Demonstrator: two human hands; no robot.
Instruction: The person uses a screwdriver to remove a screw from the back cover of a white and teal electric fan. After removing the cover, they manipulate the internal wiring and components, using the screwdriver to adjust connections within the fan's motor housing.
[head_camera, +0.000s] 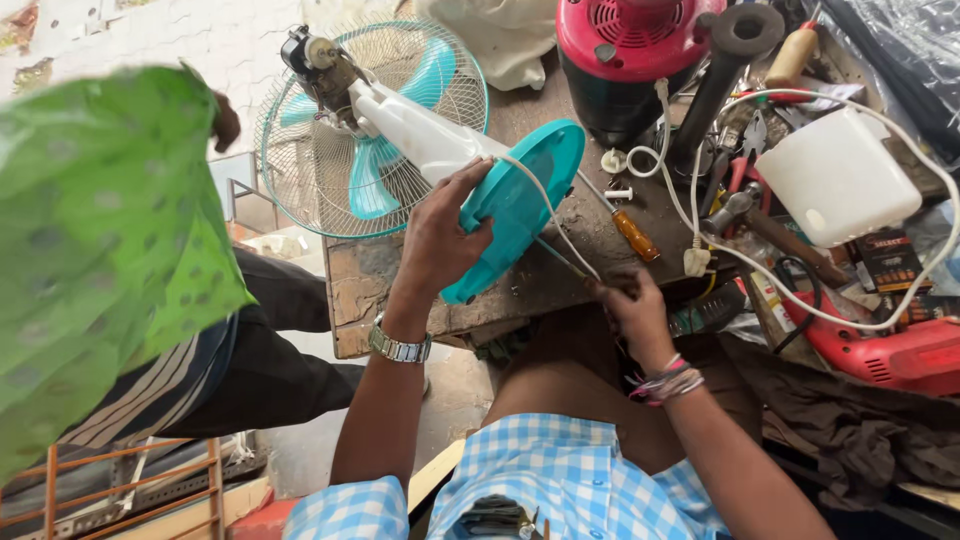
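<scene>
A table fan lies tipped on the wooden workbench, its round teal base facing me and its white neck leading to the wire cage with teal blades. My left hand, with a metal watch on the wrist, grips the teal base at its left edge. My right hand, with thread bands on the wrist, is closed on the fan's white cord at the bench's front edge. An orange-handled screwdriver lies just beyond that hand.
A red motor housing, a black pipe, a white plastic tank, pliers, a hammer and a red power drill crowd the bench's right side. A person in green cloth and dark trousers stands at the left.
</scene>
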